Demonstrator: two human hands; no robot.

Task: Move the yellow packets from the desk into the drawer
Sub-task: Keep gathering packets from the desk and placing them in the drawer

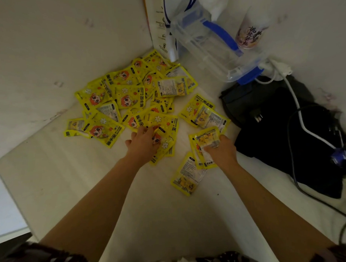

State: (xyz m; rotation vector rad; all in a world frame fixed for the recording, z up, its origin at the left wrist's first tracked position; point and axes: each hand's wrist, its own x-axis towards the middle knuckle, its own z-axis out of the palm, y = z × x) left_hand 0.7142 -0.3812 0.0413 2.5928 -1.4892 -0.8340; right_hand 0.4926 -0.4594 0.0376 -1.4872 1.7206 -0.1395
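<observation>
Several yellow packets (127,95) with a cartoon face lie heaped on the white desk (67,173) near the back corner. My left hand (143,142) rests on the near edge of the heap, fingers curled around a few packets (164,139). My right hand (222,150) grips a small stack of packets (205,141) just right of the heap. One loose packet (187,174) lies face down between my forearms, and two more (205,115) lie behind my right hand. No drawer is in view.
A clear plastic box with blue clips (214,45) stands at the back, with a white carton (156,23) and a cup (251,32) beside it. A black bag (276,131) with white and black cables (303,124) fills the right side.
</observation>
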